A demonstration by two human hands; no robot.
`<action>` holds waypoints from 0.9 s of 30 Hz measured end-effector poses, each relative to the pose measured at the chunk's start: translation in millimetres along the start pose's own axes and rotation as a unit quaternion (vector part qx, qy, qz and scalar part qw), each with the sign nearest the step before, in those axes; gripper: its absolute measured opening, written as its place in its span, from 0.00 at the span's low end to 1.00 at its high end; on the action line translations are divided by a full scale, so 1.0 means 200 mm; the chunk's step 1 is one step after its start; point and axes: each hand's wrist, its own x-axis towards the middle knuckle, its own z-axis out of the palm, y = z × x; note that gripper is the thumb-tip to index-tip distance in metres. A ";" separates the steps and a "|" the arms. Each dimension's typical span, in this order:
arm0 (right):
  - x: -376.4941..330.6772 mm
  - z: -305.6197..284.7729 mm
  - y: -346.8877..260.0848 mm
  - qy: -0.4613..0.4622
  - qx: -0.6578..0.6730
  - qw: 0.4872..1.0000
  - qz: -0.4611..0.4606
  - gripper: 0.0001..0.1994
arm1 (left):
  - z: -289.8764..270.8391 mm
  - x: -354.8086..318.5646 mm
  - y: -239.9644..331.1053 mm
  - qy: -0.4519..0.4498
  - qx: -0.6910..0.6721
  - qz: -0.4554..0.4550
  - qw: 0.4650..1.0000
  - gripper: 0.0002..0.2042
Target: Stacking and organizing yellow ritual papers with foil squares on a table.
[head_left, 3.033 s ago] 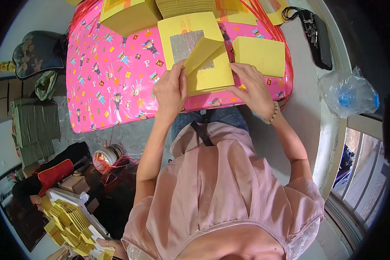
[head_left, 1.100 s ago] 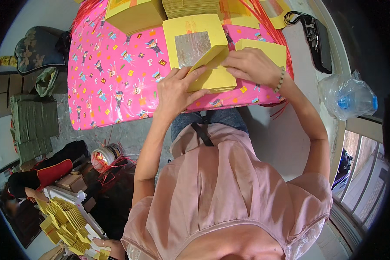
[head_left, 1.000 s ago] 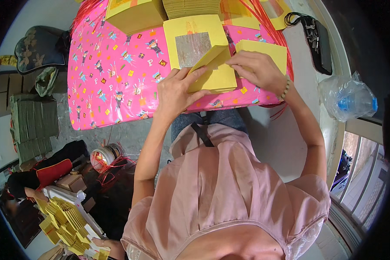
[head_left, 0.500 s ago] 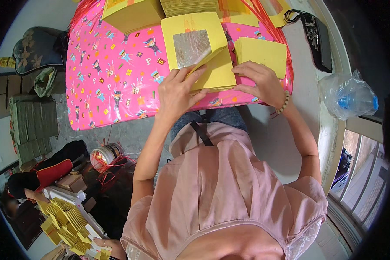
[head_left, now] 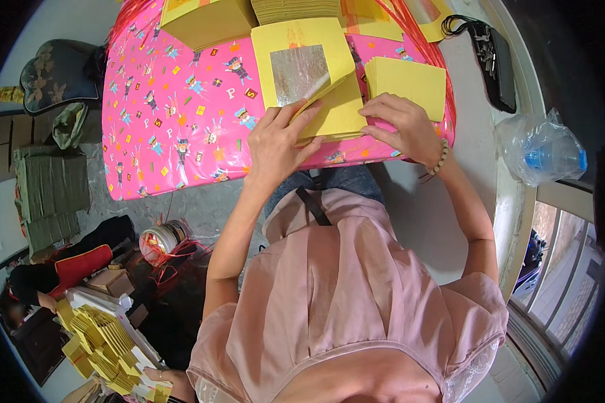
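Note:
A pile of yellow joss paper (head_left: 339, 117) lies near the table's front edge, its top sheet curled back from the right. A silver foil square (head_left: 290, 74) shows on the yellow paper beneath that curl. My left hand (head_left: 275, 138) is closed on the curled sheet, fingers over its fold and thumb at the pile's front edge. My right hand (head_left: 403, 127) is at the pile's right edge, fingers bent and thumb apart from them, with fingertips by the corner. A second stack of plain yellow paper (head_left: 410, 87) sits just beyond my right hand.
The table has a pink patterned cover (head_left: 181, 127). Thick yellow paper blocks (head_left: 208, 23) stand at its far side, and red plastic strands (head_left: 444, 80) hang along its right edge. Another person's hand (head_left: 175, 383) touches a tray of yellow paper bundles (head_left: 107, 342) at lower left.
My right thumb has moved slightly up toward its fingers at the pile's edge. My left hand keeps its hold on the curled sheet, almost unmoved.

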 end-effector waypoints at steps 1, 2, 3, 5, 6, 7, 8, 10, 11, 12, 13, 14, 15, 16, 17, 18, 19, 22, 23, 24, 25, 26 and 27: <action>0.00 0.00 0.00 -0.002 0.002 1.000 -0.006 0.12 | 0.00 0.00 0.00 -0.003 -0.001 0.000 1.000 0.27; 0.00 0.00 0.00 -0.004 0.004 1.000 -0.011 0.10 | 0.00 0.00 0.00 -0.002 -0.001 0.000 1.000 0.27; 0.00 0.00 0.00 -0.004 0.004 1.000 -0.012 0.10 | -0.01 0.00 0.01 -0.005 0.002 0.000 1.000 0.26; 0.01 0.00 -0.01 -0.005 -0.006 0.999 -0.046 0.08 | -0.01 0.00 0.00 -0.006 0.005 0.000 1.000 0.26; 0.02 -0.01 -0.02 -0.005 -0.006 0.999 -0.047 0.08 | -0.01 -0.01 -0.01 -0.010 0.002 0.005 1.000 0.27; 0.04 -0.01 -0.04 0.015 -0.021 0.998 -0.058 0.08 | -0.01 -0.01 -0.01 -0.014 -0.001 0.012 1.000 0.27; 0.05 -0.02 -0.06 0.035 -0.036 0.996 -0.069 0.07 | -0.01 0.00 -0.01 -0.013 0.000 0.012 1.000 0.27; 0.08 -0.04 -0.08 0.054 -0.054 0.994 -0.077 0.07 | -0.02 0.00 -0.01 -0.025 0.032 0.049 0.998 0.30; 0.10 -0.06 -0.09 0.072 -0.072 0.991 -0.084 0.07 | -0.04 0.01 -0.01 -0.024 0.034 0.050 0.998 0.30; 0.12 -0.06 -0.11 0.074 -0.072 0.991 -0.086 0.07 | -0.05 0.01 -0.01 -0.028 0.025 0.063 0.997 0.32; 0.14 -0.07 -0.12 0.087 -0.088 0.987 -0.101 0.07 | -0.06 0.01 -0.01 -0.032 0.016 0.076 0.996 0.35; 0.15 -0.08 -0.13 0.101 -0.104 0.983 -0.117 0.07 | -0.05 0.01 -0.03 -0.029 0.019 0.077 0.996 0.35; 0.16 -0.09 -0.13 0.103 -0.104 0.982 -0.121 0.07 | -0.04 0.00 -0.04 -0.004 0.003 0.079 0.997 0.36; 0.17 -0.09 -0.14 0.099 -0.101 0.982 -0.125 0.07 | -0.03 0.00 -0.05 0.023 -0.014 0.083 0.996 0.38; 0.18 -0.09 -0.14 0.096 -0.097 0.982 -0.131 0.07 | -0.02 -0.01 -0.06 0.026 -0.009 0.084 0.996 0.38; 0.19 -0.09 -0.14 0.099 -0.099 0.981 -0.135 0.07 | -0.02 0.00 -0.04 0.013 -0.009 0.061 0.998 0.37; 0.18 -0.09 -0.14 0.099 -0.096 0.982 -0.130 0.06 | -0.02 0.02 -0.03 0.001 -0.009 0.038 0.999 0.37; 0.16 -0.10 -0.11 0.088 -0.098 0.983 -0.126 0.09 | -0.01 0.05 -0.01 -0.043 0.030 0.028 0.998 0.35; 0.15 -0.10 -0.11 0.073 -0.100 0.985 -0.121 0.12 | -0.02 0.05 -0.02 -0.041 0.050 0.045 0.997 0.32; 0.14 -0.09 -0.12 0.077 -0.103 0.984 -0.126 0.12 | -0.01 0.05 -0.03 -0.036 0.055 0.047 0.997 0.32; 0.13 -0.08 -0.13 0.108 -0.073 0.986 -0.100 0.17 | -0.01 0.05 -0.04 -0.036 0.047 0.052 0.997 0.31; 0.13 -0.06 -0.12 0.139 -0.043 0.987 -0.073 0.21 | 0.00 0.05 -0.05 -0.036 0.039 0.058 0.997 0.30; 0.14 -0.06 -0.12 0.142 -0.045 0.986 -0.077 0.21 | -0.01 0.06 -0.04 -0.036 0.042 0.058 0.997 0.27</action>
